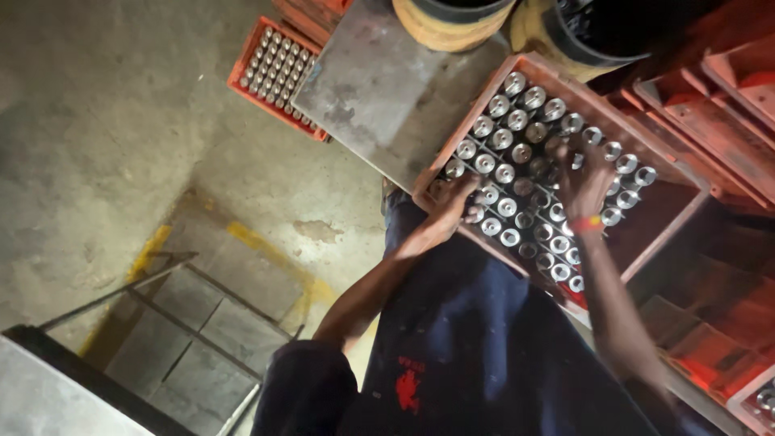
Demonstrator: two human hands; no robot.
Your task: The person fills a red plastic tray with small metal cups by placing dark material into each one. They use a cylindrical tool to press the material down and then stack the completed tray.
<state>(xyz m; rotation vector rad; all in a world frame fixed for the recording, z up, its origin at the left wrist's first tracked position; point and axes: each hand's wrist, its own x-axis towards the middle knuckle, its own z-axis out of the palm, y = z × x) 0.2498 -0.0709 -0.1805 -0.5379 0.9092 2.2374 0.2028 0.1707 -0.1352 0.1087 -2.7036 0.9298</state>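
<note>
A red crate [539, 71] of upright metal cylinders [517, 121] sits on the tabletop [371, 97]. The right hand [583, 182] rests among the cylinders mid-crate, fingers curled, though what they grip is hidden. The left hand [452, 198] curls over the crate's rim at 8 o'clock, nearer the closest row. A second crate [274, 73] lies on the floor at 10 o'clock.
</note>
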